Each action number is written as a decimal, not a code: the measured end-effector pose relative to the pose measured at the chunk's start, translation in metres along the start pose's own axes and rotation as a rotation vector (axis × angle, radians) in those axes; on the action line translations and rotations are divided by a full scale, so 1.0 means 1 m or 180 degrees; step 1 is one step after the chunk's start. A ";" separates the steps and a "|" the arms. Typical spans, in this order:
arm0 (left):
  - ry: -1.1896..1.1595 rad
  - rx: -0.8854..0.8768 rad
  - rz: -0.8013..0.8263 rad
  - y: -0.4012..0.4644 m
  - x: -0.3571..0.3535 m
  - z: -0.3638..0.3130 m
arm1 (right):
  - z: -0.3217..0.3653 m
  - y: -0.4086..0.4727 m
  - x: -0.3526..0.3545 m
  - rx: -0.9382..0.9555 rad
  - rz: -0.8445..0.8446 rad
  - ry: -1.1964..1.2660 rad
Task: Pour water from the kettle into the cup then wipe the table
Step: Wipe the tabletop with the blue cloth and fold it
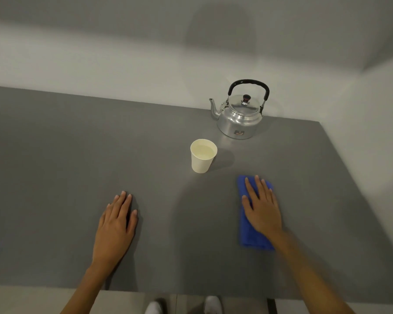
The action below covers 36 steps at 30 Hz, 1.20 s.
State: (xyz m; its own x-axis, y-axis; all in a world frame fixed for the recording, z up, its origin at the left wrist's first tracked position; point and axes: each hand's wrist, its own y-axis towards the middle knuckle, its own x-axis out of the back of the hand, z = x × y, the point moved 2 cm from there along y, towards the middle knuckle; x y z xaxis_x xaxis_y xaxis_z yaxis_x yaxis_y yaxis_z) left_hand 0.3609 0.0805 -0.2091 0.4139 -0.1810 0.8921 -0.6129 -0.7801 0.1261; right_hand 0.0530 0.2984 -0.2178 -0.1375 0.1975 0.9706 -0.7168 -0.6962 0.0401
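My right hand [261, 206] lay flat and open on the folded blue cloth [253, 234], fingers spread, pressing it to the counter [55, 166] rather than gripping it, and my left hand [116, 225] rested open and empty, palm down, well apart to the other side. The cup [203, 155] stood upright just beyond the cloth and a little toward my left, with liquid that looked close to its rim, so I judged the pouring done and the wiping in hand. That fullness was my main worry: a wide sweep with the cloth could have caught the light paper wall and tipped or slopped it across the very surface I meant to clean. The kettle [239, 112] sat farther back near the counter's far edge, spout toward my left, lid on; I thought it heavier and less likely to shift, though a careless forearm might have knocked its raised handle. A loose press could also have let the cloth bunch and skip over wet patches. I could not make out any spilled water on the grey top; my own shadow darkened the middle of it. My right forearm was blurred, part of the cloth was hidden under my palm, and how much water the kettle held could not be seen.
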 end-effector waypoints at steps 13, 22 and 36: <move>0.0104 0.0053 -0.0022 0.001 0.000 0.001 | 0.065 0.069 -0.017 0.0398 0.0224 0.0017; 0.0010 0.0083 -0.0025 0.000 -0.001 0.002 | 0.070 -0.010 -0.016 0.0686 0.0198 0.0024; 0.0026 0.0051 -0.0035 0.001 -0.006 0.006 | -0.044 0.031 0.017 0.0246 -0.0001 -0.0021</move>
State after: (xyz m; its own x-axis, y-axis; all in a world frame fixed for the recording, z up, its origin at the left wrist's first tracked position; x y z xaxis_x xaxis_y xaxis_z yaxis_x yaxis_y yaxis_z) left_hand 0.3619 0.0766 -0.2168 0.4150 -0.1675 0.8943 -0.5973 -0.7916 0.1290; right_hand -0.0017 0.3105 -0.2100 -0.1327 0.1932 0.9721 -0.6619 -0.7473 0.0582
